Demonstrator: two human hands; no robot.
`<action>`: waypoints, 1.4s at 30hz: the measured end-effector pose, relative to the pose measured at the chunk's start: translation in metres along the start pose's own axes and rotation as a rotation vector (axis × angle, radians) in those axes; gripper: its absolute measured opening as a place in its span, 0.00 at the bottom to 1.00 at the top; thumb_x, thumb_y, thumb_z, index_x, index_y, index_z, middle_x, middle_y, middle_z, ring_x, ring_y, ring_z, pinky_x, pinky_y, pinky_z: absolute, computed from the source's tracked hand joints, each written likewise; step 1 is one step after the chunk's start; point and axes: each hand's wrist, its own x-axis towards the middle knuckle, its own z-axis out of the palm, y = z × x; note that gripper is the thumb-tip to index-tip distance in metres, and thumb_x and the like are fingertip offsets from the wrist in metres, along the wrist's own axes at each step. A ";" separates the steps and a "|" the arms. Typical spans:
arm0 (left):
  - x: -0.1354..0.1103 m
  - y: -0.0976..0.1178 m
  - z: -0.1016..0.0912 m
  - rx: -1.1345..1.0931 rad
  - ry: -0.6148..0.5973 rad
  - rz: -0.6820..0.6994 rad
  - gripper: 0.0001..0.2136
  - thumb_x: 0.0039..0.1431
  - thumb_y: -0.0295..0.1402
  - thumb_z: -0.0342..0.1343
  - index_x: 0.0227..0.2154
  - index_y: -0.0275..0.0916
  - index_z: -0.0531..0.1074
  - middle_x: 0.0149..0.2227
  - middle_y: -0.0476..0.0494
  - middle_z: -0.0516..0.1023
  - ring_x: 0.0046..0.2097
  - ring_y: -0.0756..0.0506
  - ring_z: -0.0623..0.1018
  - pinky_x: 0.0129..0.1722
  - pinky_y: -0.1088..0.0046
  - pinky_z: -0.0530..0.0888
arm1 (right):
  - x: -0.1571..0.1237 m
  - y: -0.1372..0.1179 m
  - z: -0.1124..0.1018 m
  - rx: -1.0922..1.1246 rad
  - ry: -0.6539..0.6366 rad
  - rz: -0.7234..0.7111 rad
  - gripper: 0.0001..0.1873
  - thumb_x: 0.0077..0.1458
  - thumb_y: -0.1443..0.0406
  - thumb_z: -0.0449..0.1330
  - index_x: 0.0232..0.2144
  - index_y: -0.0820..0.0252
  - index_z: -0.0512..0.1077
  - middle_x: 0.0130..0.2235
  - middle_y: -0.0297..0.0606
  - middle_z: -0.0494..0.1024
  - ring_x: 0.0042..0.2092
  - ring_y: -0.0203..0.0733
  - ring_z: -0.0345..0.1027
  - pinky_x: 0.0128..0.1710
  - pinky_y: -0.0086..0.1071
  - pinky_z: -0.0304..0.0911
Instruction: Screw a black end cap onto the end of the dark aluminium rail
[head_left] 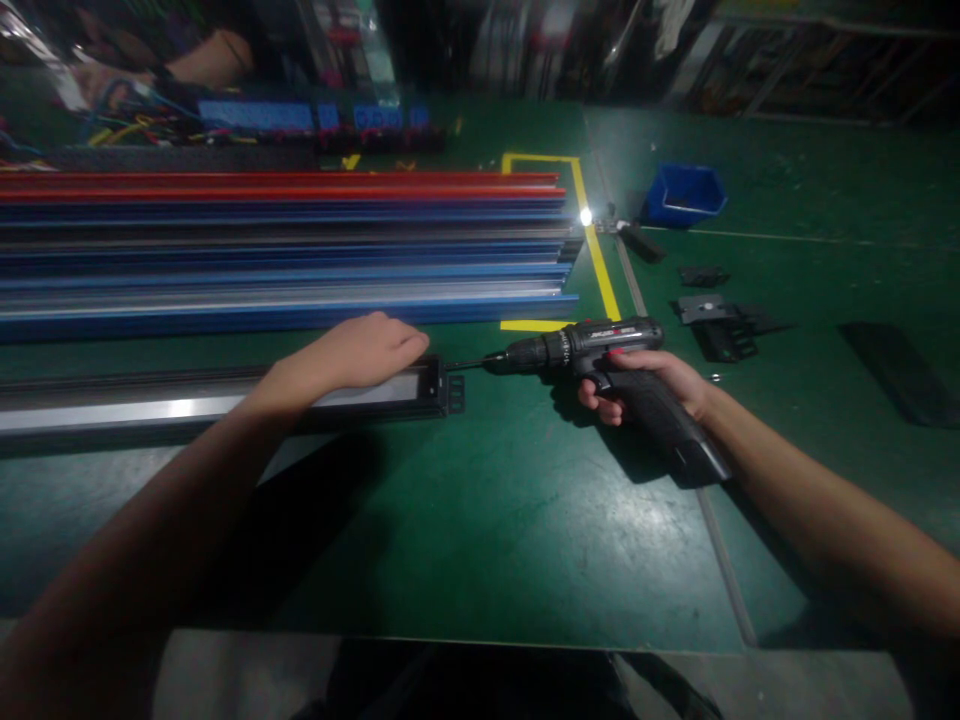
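Seen from the head camera, looking down at a workbench covered by a dark green mat (pixel 487 520). The person's left hand (pixel 360 350) lies palm down on a long black metal rail (pixel 187 400) that stretches from the left edge towards the middle of the bench. Its fingers are together and curled over the top of the rail near its right end. That end carries a small black end bracket (pixel 444 385). The right hand (pixel 645 385) is wrapped firmly around the grip of a black cordless power screwdriver (pixel 592 350), which lies level and points left. Its thin bit (pixel 465 365) reaches the end bracket, though whether the tip touches it cannot be told. Behind the rail, further from the person, lies a flat stack of long blue, grey and red metal profiles (pixel 285 250), parallel to it. To the right of the stack, strips of yellow tape (pixel 596 255) mark the mat, with a bright spot of glare (pixel 586 215) beside them. A blue plastic bin (pixel 684 193) stands at the far right, well apart from the hands. Several small black metal plates (pixel 720 325) lie near it, just beyond the screwdriver. Coloured wires (pixel 135 125) lie in the dim far left corner.
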 end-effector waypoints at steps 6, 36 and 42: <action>0.000 0.001 -0.001 -0.022 -0.004 -0.014 0.22 0.72 0.41 0.36 0.34 0.43 0.76 0.37 0.43 0.82 0.36 0.42 0.76 0.35 0.65 0.63 | 0.000 0.000 0.000 0.008 0.003 0.006 0.22 0.67 0.59 0.64 0.53 0.73 0.70 0.45 0.54 0.83 0.39 0.43 0.80 0.42 0.34 0.78; 0.001 -0.001 0.000 -0.051 -0.002 -0.022 0.20 0.71 0.42 0.39 0.33 0.44 0.75 0.38 0.42 0.83 0.37 0.42 0.77 0.35 0.67 0.65 | 0.000 -0.001 -0.001 0.002 -0.008 0.026 0.23 0.66 0.57 0.65 0.51 0.76 0.73 0.45 0.55 0.82 0.40 0.42 0.78 0.43 0.33 0.77; 0.000 -0.001 -0.001 -0.040 -0.004 -0.016 0.21 0.72 0.41 0.38 0.32 0.43 0.75 0.36 0.43 0.82 0.36 0.43 0.77 0.34 0.67 0.65 | -0.001 -0.001 0.000 0.013 0.004 0.020 0.22 0.67 0.59 0.64 0.51 0.75 0.72 0.45 0.55 0.82 0.40 0.42 0.78 0.43 0.33 0.77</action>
